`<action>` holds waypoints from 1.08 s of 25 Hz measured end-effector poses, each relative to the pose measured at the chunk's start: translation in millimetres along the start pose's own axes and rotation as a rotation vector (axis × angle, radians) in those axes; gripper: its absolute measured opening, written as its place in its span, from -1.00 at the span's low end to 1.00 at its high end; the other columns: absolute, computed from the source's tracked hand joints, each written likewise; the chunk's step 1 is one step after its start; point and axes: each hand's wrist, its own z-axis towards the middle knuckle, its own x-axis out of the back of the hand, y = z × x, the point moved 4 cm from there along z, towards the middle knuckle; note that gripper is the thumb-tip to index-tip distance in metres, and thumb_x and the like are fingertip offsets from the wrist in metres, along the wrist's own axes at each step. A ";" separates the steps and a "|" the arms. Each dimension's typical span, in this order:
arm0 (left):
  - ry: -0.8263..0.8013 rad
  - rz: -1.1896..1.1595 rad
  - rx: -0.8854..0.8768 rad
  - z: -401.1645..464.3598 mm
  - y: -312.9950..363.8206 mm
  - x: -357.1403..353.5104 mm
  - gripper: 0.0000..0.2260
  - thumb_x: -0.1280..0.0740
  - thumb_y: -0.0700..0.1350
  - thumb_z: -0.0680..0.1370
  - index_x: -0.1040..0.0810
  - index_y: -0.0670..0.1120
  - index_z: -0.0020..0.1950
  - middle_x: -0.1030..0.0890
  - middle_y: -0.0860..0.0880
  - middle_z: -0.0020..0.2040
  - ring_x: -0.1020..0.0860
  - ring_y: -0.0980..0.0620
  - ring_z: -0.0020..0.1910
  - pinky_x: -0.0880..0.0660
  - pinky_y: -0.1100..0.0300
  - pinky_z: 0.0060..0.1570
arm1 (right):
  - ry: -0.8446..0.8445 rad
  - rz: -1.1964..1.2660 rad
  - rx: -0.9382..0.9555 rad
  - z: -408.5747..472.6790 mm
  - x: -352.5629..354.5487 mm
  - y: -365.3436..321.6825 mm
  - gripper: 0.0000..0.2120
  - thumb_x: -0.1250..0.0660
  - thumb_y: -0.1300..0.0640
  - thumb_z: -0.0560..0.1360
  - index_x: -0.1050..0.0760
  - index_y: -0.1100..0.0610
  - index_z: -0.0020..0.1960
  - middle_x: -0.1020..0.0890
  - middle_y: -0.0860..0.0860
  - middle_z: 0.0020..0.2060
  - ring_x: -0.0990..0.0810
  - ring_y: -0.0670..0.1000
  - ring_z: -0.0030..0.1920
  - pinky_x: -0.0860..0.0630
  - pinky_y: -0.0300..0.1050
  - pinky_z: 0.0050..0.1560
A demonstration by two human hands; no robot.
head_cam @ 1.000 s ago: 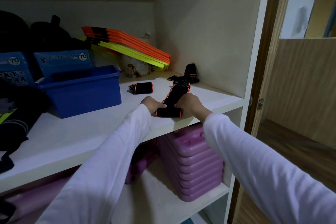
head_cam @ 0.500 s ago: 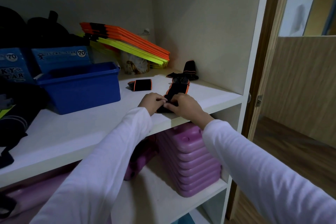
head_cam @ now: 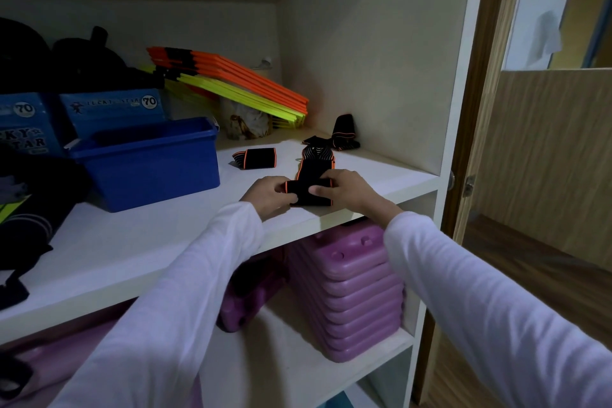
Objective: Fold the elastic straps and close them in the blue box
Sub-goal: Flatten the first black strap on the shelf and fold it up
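The work surface is a white cupboard shelf [head_cam: 139,252] in a dim room, with stacked purple cases [head_cam: 351,288] on the shelf below and a wooden door [head_cam: 543,156] at the right. The blue box [head_cam: 149,162] stands open at the left of the shelf, a folded strap [head_cam: 255,158] just right of it. At the shelf's front edge lies the black, orange-edged elastic strap [head_cam: 311,182] — left hand [head_cam: 268,192] and right hand [head_cam: 344,190] each pinch one end of its folded near part, fingers clamped on the fabric.
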 end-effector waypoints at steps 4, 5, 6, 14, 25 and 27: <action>0.041 -0.153 0.076 8.6 -5.7 -2.1 -0.80 -0.41 -0.04 0.20 -0.56 -0.11 -0.27 -0.58 -0.17 -0.21 -0.58 -0.14 -0.12 -0.50 -0.02 0.09 | 0.033 0.244 -0.115 3.6 0.7 6.7 -0.59 -0.36 -0.04 0.48 -0.50 0.24 0.18 -0.53 0.07 -0.09 -0.52 0.05 -0.08 -0.44 -0.16 -0.18; 0.054 -0.194 0.098 8.2 -4.0 -3.0 -0.85 -0.42 -0.10 0.27 -0.53 -0.15 -0.31 -0.53 -0.16 -0.28 -0.55 -0.12 -0.20 -0.49 0.03 0.03 | 0.043 0.264 -0.132 4.5 0.4 6.9 -0.62 -0.36 -0.04 0.47 -0.51 0.25 0.11 -0.54 0.08 -0.12 -0.52 0.05 -0.10 -0.44 -0.16 -0.20; 0.056 -0.258 0.117 8.0 -1.6 -4.7 -0.87 -0.40 -0.20 0.38 -0.49 -0.18 -0.33 -0.49 -0.14 -0.33 -0.51 -0.09 -0.26 -0.49 0.07 -0.03 | 0.048 0.273 -0.155 6.3 -0.1 7.8 -0.67 -0.37 -0.04 0.47 -0.52 0.25 0.00 -0.54 0.09 -0.18 -0.53 0.06 -0.16 -0.45 -0.15 -0.20; 0.081 -0.417 0.193 19.9 -3.8 -9.2 -0.77 -0.29 -0.19 0.57 -0.50 -0.24 -0.27 -0.56 -0.17 -0.17 -0.56 -0.04 -0.23 -0.60 0.27 -0.19 | 0.078 0.277 -0.315 11.5 -1.1 11.5 -0.55 -0.37 -0.03 0.47 -0.28 0.15 -0.45 -0.44 0.06 -0.52 -0.43 -0.13 -0.70 -0.35 -0.36 -0.62; 0.200 -0.313 0.292 24.8 -5.4 -9.0 -0.74 -0.41 -0.15 0.49 -0.48 -0.24 -0.34 -0.57 -0.19 -0.23 -0.60 -0.14 -0.23 -0.60 0.05 0.01 | 0.206 0.083 -0.310 14.2 -3.1 7.8 -0.58 -0.36 -0.08 0.47 -0.27 0.12 -0.39 -0.50 0.05 -0.44 -0.47 0.09 -0.31 -0.31 -0.25 -0.41; 0.251 -0.221 0.309 22.0 -5.4 -9.0 -0.70 -0.43 -0.08 0.46 -0.47 -0.21 -0.38 -0.56 -0.13 -0.34 -0.60 -0.09 -0.34 -0.57 0.10 0.00 | 0.231 0.025 -0.270 12.2 -2.8 7.3 -0.67 -0.34 -0.08 0.47 -0.45 0.21 -0.07 -0.56 0.16 -0.09 -0.54 0.17 -0.02 -0.36 -0.13 -0.18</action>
